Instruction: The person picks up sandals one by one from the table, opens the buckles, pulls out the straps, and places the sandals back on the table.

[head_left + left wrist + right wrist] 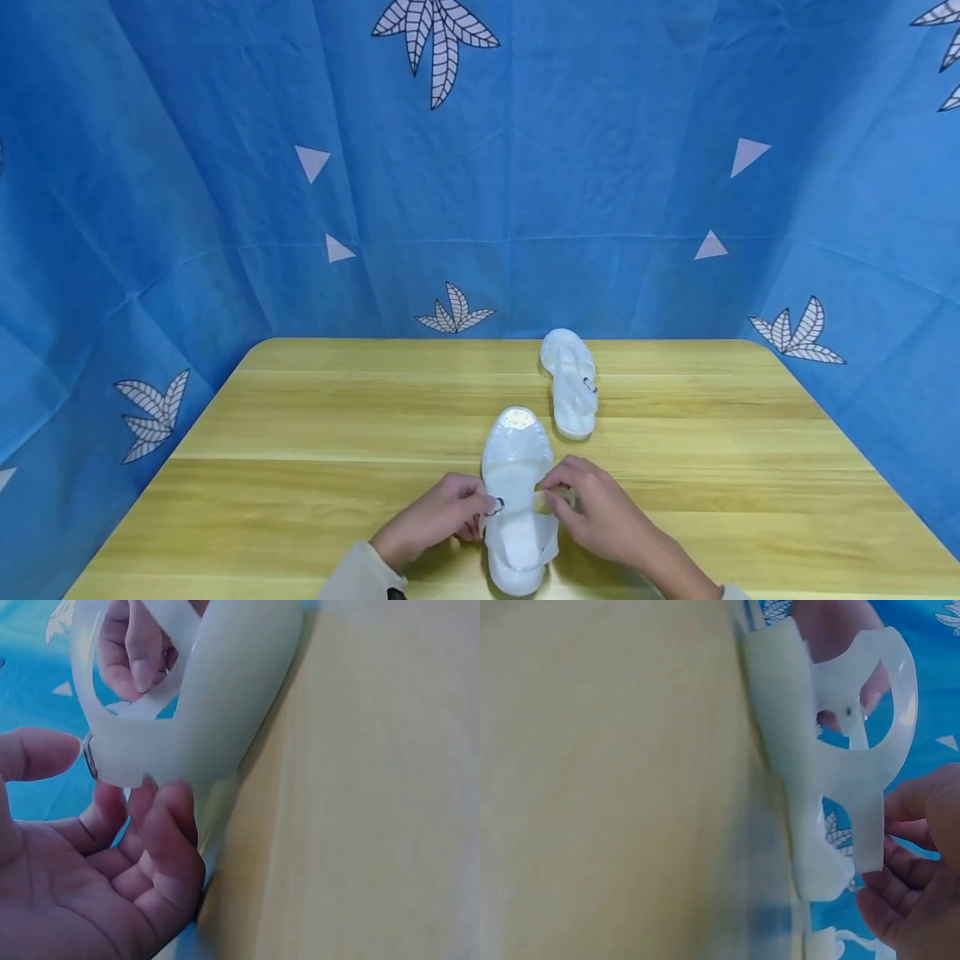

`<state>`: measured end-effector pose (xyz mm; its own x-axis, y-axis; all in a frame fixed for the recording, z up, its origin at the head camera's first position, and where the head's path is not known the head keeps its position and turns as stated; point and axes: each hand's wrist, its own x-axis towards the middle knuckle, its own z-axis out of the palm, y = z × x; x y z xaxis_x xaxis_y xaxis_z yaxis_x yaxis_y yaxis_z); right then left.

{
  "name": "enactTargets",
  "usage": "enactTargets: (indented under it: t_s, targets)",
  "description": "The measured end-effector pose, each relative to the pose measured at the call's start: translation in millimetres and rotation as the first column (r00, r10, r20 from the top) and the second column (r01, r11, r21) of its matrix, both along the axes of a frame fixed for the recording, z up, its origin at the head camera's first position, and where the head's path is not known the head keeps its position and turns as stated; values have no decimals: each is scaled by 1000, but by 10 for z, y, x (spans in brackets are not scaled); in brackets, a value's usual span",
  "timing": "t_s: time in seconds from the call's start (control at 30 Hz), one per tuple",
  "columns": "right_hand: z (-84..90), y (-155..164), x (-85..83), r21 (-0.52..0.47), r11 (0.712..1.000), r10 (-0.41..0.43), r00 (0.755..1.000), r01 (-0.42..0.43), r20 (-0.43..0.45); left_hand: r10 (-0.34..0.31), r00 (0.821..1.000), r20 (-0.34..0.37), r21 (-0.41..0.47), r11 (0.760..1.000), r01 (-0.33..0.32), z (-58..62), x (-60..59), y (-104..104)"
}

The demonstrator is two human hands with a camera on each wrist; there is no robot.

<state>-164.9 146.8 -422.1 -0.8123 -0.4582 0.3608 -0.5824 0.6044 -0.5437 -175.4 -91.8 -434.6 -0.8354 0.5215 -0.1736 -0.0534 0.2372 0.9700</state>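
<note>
A white sandal (517, 454) lies on the table between my two hands, its length running away from me. My left hand (441, 515) is at its left side, pinching the strap by the small metal buckle (91, 756) between thumb and fingers. On the other side, my right hand (598, 510) pinches the loose strap (867, 829) near its end. That strap stands out from the sandal's side in the right wrist view. Part of the strap is hidden behind the right fingers in the head view.
A second white sandal (573, 396), with its own small buckle, lies farther back and slightly right. Both rest on a wood-grain table (337, 417). A blue cloth (585, 167) with leaf and triangle prints hangs behind and along both sides.
</note>
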Motion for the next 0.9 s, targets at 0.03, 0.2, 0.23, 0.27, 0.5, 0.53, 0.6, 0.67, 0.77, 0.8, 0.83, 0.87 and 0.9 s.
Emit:
enactTargets:
  t_s: [0.03,0.2,0.23,0.27,0.5,0.53,0.6,0.67,0.77,0.8,0.83,0.87,0.9]
  targets:
    - [14,-15,-6,1,1000,-4,1000,4,4,1,999,33,26,1000,-2,-17,-13,-13]
    - [66,-107,-37,-15,1000,-19,999,18,-38,-60,989,134,166,985,37,-93,-71,-110]
    - [67,-127,-41,-21,1000,-19,998,18,-52,-81,987,142,192,980,53,-106,-81,-129]
    - [67,-147,-46,-27,999,-18,998,17,-63,-102,984,147,214,974,69,-114,-88,-147]
    - [90,-284,-49,-17,1000,-9,996,7,-85,-179,971,161,292,948,127,-151,-105,-222]
    - [97,-304,-45,-14,1000,-3,996,2,-90,-187,969,164,302,944,131,-159,-108,-230]
    - [109,-347,-38,-3,1000,12,994,-12,-110,-202,965,167,317,938,141,-173,-114,-246]
    - [121,-394,-36,8,1000,27,990,-26,-142,-210,963,168,324,934,148,-185,-118,-262]
    - [130,-459,-40,33,999,44,983,-39,-179,-211,963,165,326,934,149,-203,-126,-281]
    - [130,-476,-42,40,998,48,982,-42,-180,-215,963,163,327,933,153,-209,-128,-286]
    - [127,-489,-41,47,998,51,983,-44,-174,-221,962,162,330,931,158,-215,-133,-288]
    - [122,-499,-41,55,997,57,984,-48,-166,-230,960,161,333,928,166,-222,-137,-289]
    - [114,-505,-40,64,997,62,986,-53,-154,-239,958,160,337,925,175,-228,-141,-289]
